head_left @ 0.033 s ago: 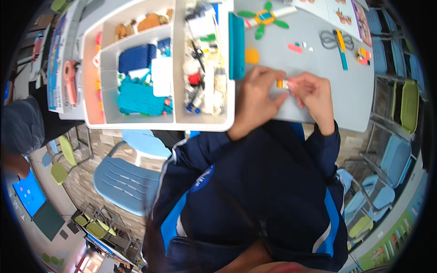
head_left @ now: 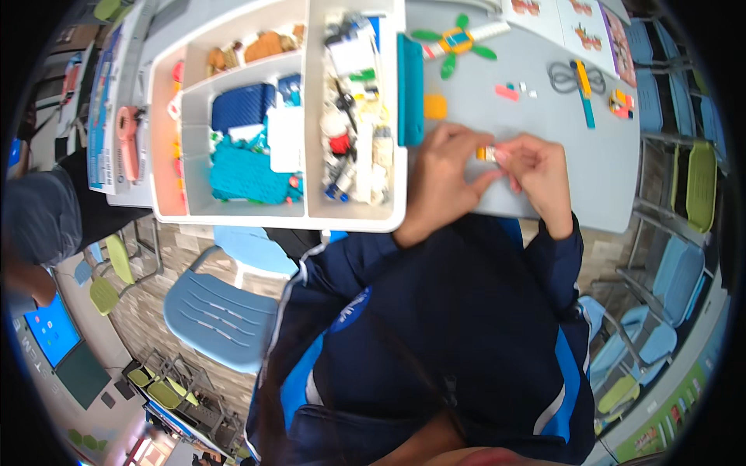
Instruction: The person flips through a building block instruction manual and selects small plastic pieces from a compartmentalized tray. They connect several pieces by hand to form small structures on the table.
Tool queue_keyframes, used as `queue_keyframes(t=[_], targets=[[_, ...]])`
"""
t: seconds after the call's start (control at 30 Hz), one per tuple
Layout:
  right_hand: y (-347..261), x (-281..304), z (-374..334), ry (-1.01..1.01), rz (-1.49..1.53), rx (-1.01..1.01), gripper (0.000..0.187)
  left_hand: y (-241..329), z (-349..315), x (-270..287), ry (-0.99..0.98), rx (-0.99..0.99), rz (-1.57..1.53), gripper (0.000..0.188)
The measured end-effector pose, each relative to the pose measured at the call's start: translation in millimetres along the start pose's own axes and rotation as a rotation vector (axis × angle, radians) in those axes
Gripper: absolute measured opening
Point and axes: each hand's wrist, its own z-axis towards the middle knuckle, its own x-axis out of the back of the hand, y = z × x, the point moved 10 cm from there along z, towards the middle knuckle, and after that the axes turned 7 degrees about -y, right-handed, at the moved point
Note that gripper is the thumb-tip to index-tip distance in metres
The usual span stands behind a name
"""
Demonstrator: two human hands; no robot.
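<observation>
A small yellow-and-white building-brick piece (head_left: 486, 154) is pinched in the fingertips of my right hand (head_left: 542, 172), just over the near part of the table. Close on its left is my left hand (head_left: 447, 175), with thumb and forefinger spread apart on either side of the piece. Whether the left forefinger touches it, I cannot tell. Beyond my left hand lies a flat orange plate (head_left: 435, 106). Farther off are a pink brick (head_left: 507, 93) and a few tiny loose pieces (head_left: 528, 88).
A white compartment tray (head_left: 353, 223) full of bricks stands left, with a teal bin (head_left: 410, 92) at its side. A green-bladed propeller build (head_left: 457, 40), a cable-like build (head_left: 583, 81), a small orange-pink build (head_left: 621, 103) and an instruction booklet (head_left: 571, 27) lie farther back.
The whole view has shifted slightly, so the tray and table appear a little lower and to the right. Both hands keep nearly the same pose around the small brick piece.
</observation>
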Motion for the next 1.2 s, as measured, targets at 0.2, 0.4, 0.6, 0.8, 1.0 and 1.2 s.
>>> queue_keyframes(t=[0.2,0.4,0.6,0.8,1.0,1.2], targets=[[-10,-2,10,0.068,-0.177,0.046,0.008,5,4,-1,0.044,-0.136,0.063,0.022],[6,1,19,0.145,-0.297,0.041,0.018,8,5,-7,0.05,-0.121,0.122,0.018],[2,0,16,0.131,-0.333,0.046,0.018,6,3,-8,0.041,-0.157,0.07,0.018],[-60,2,0,0.078,-0.544,0.239,0.015,11,0,-1,0.072,-0.166,0.071,0.022],[-99,-1,-14,-0.002,-0.656,0.167,0.044,9,-5,2,0.083,-0.174,0.046,0.022],[-244,-107,17,-0.193,-0.893,0.75,0.03,10,-6,13,0.103,-0.132,0.07,0.02]])
